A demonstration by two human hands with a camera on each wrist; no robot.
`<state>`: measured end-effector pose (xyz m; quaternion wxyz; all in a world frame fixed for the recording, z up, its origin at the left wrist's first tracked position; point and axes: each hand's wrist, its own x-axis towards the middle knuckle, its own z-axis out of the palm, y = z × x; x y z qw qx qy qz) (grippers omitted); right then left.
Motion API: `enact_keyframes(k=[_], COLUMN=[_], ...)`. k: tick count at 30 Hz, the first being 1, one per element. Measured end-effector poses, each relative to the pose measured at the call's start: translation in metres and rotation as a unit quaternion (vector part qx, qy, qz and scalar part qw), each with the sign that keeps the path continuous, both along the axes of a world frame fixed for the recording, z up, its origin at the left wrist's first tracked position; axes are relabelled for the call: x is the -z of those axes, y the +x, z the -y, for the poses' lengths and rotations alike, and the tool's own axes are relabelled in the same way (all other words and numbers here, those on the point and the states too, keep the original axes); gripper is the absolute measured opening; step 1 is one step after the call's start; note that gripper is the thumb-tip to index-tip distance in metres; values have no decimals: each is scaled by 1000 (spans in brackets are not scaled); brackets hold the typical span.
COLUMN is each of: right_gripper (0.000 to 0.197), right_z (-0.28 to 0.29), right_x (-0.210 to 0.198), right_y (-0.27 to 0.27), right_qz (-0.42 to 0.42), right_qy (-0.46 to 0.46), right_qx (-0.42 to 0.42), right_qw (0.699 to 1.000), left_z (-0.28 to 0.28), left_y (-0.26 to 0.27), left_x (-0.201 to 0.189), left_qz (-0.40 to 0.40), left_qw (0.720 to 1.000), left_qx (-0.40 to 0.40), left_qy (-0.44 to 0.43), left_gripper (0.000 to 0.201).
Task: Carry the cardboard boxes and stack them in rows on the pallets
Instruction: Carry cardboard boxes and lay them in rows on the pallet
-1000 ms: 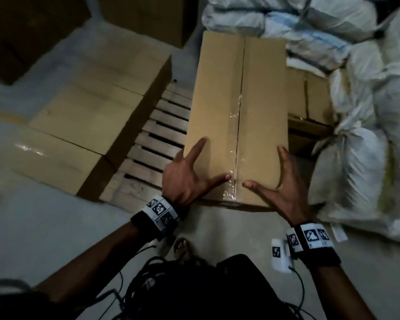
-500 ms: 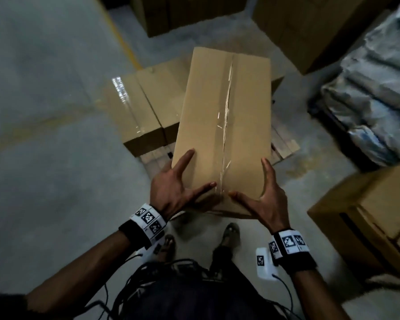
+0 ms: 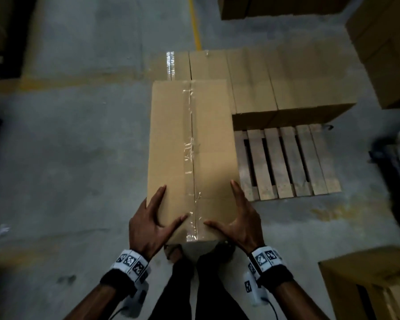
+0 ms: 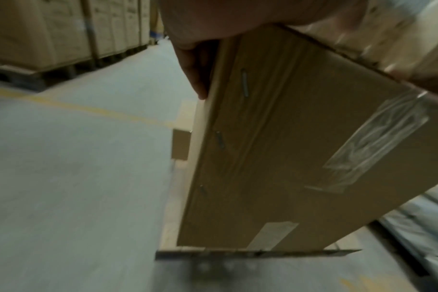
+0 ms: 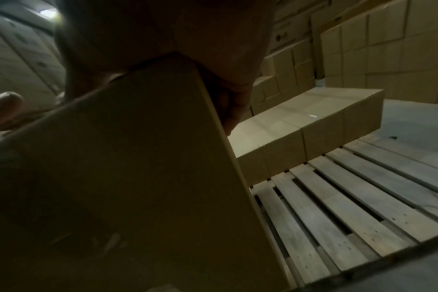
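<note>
I carry a long taped cardboard box (image 3: 189, 146) at its near end, over the pallet's left part. My left hand (image 3: 153, 222) lies with its thumb on the box top and straight fingers (image 4: 195, 65) down the left side. My right hand (image 3: 240, 218) mirrors it, with fingers (image 5: 233, 102) flat along the right side of the box (image 5: 138, 177). The wooden pallet (image 3: 286, 162) lies on the floor just right of the box, its near slats (image 5: 350, 207) bare. A row of boxes (image 3: 275, 84) fills the pallet's far half.
Another cardboard box (image 3: 367, 285) stands at the lower right. Stacked boxes (image 3: 383, 54) rise at the upper right, and more boxes (image 3: 275, 5) line the top edge. A yellow floor line (image 3: 194, 21) runs away ahead. Bare concrete floor (image 3: 67, 169) spreads to the left.
I have turned with the box away from the white sacks. The pallet with its row of boxes has come square in front of me, and the box now hangs over its left part.
</note>
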<state>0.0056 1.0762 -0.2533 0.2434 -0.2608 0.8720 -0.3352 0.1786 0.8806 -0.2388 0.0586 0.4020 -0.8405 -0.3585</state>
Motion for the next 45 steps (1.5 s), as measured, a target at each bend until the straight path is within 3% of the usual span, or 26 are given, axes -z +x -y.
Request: enact_keyframes(k=[6,13,20,25,30,35,39,45], right_gripper=[131,133,130,133,136,152,147,143], right_z=[32,70,95,96,90,84,75,83], right_x=[85,213,348,417,438,428,426,424], right_y=[13,29,40,35,39,38,35,17], right_qz=[22,93,95,96,101,121,84,67], right_qy=[31,69,79,113,122,179,232,268], right_qx=[-18,-3,-7,-27,-36,-99,-184,-193], right_qw=[999,993,992,989,987,971,952,942], left_z=[23,62,84,83,82,103,112,114], left_y=[24,41,55,52,54,63,63,48], left_x=[94,229,367,430,451,444,439,438], left_qz=[10,26,26,69,145,177,207,207], left_qw=[999,999,998,996,985,968,951,950], left_qx=[-24,-20,-19,-11,16,119,189,192], left_qy=[33,41,47,52,94,134,132,133], left_gripper=[99,96,95,101,125,151,150,147])
